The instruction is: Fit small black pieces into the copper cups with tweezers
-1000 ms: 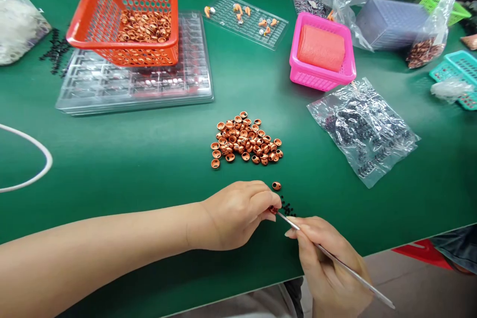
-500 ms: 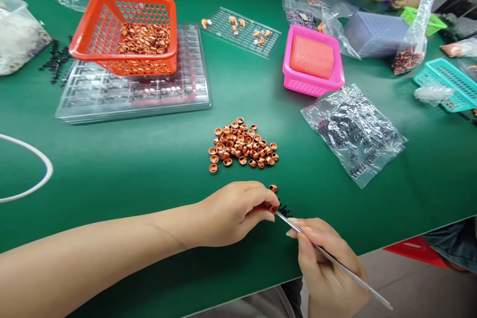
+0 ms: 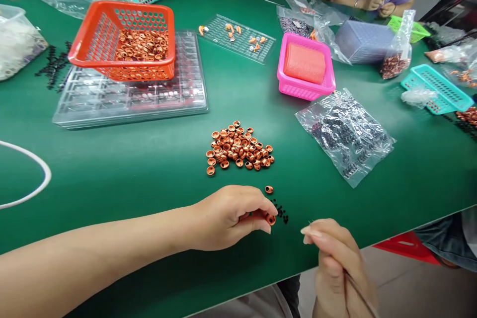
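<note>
My left hand pinches a small hollow copper-coloured piece between thumb and forefinger. Beside those fingertips lie several tiny black parts and a single copper-coloured piece. Away to the right, my right hand is closed, its thumb and fingertips brought together. A slim metal tool is tucked in its palm, slanting down to the right; I cannot make out whether the fingertips also hold something tiny. Beyond my left hand sits a heap of the copper-coloured pieces.
An orange basket of copper-coloured pieces stands on stacked clear trays. A pink basket and a clear bag of black parts are to the right. A white cable curves at left. A co-worker's hands show at the far right.
My right hand has drawn away to the right and down from the piece in my left hand. The metal tool has swung back from pointing at that piece into the palm.
</note>
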